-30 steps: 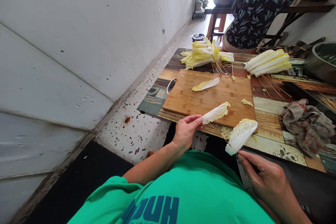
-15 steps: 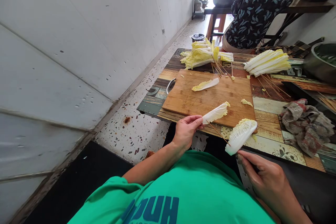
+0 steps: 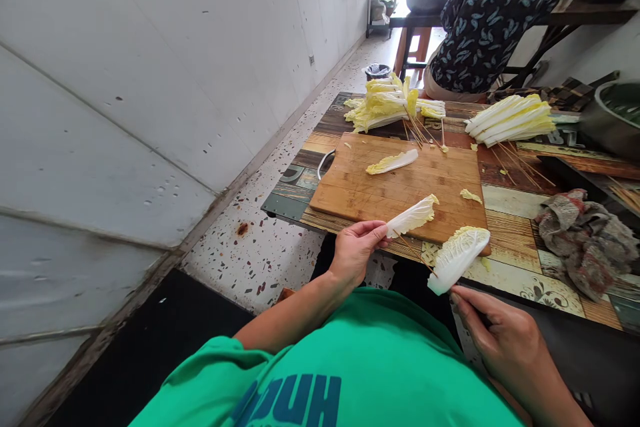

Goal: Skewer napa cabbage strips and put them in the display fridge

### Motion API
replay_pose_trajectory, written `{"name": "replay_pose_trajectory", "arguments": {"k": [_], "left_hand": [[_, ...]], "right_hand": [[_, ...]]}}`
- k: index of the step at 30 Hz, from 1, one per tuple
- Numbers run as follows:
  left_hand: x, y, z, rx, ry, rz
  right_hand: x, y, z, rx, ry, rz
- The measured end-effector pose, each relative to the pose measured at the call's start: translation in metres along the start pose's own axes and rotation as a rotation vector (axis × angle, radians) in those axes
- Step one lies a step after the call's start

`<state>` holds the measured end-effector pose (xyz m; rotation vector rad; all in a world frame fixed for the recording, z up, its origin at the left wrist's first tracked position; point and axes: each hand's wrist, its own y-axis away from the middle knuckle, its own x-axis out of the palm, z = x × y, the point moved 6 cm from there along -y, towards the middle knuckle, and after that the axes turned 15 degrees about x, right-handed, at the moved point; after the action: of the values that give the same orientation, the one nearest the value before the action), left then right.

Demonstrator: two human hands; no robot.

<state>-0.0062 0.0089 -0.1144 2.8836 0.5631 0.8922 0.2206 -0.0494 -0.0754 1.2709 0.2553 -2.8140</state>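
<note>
My left hand (image 3: pixel 356 248) is closed, pinching the white base of a napa cabbage leaf (image 3: pixel 413 216) between thumb and fingers above the table's front edge. A second napa cabbage leaf (image 3: pixel 459 260) is threaded on a thin bamboo skewer (image 3: pixel 413 251). My right hand (image 3: pixel 497 328) pinches that skewer close below the second leaf. The skewer's far end reaches the first leaf near my left fingertips; whether it pierces that leaf I cannot tell. Behind them, a single loose leaf (image 3: pixel 393 162) lies on the wooden cutting board (image 3: pixel 350 190).
Skewered cabbage leaves are piled at the table's back left (image 3: pixel 383 107) and back right (image 3: pixel 513 119). A crumpled rag (image 3: pixel 585 240), a dark long blade-like piece (image 3: pixel 567 177) and a metal pot (image 3: pixel 613 110) stand at right. A person in patterned clothing (image 3: pixel 500 20) sits beyond the table.
My right hand and the skewered leaf have shifted very slightly to the left. My left hand keeps its pinch almost in place.
</note>
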Motion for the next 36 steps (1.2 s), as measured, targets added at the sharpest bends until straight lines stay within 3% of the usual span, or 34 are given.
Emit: {"name": "replay_pose_trajectory", "arguments": {"k": [8, 19, 29, 32, 34, 36], "left_hand": [[0.0, 0.0, 0.001, 0.001, 0.004, 0.006], [-0.001, 0.0, 0.004, 0.013, -0.005, 0.025], [0.009, 0.008, 0.004, -0.009, -0.013, 0.058], [0.018, 0.014, -0.014, 0.124, -0.099, 0.158], [0.024, 0.018, -0.04, 0.312, -0.193, 0.211], [0.029, 0.02, -0.073, 0.558, -0.314, 0.218]], "right_hand": [[-0.002, -0.001, 0.007, -0.057, 0.023, -0.048], [0.001, -0.006, 0.005, 0.03, -0.02, 0.0], [0.002, -0.017, 0.019, 0.025, -0.019, -0.021], [-0.011, -0.022, 0.02, 0.049, -0.033, -0.053], [-0.028, -0.026, 0.019, 0.1, -0.086, -0.061], [-0.043, -0.03, 0.016, 0.212, -0.207, 0.032]]}}
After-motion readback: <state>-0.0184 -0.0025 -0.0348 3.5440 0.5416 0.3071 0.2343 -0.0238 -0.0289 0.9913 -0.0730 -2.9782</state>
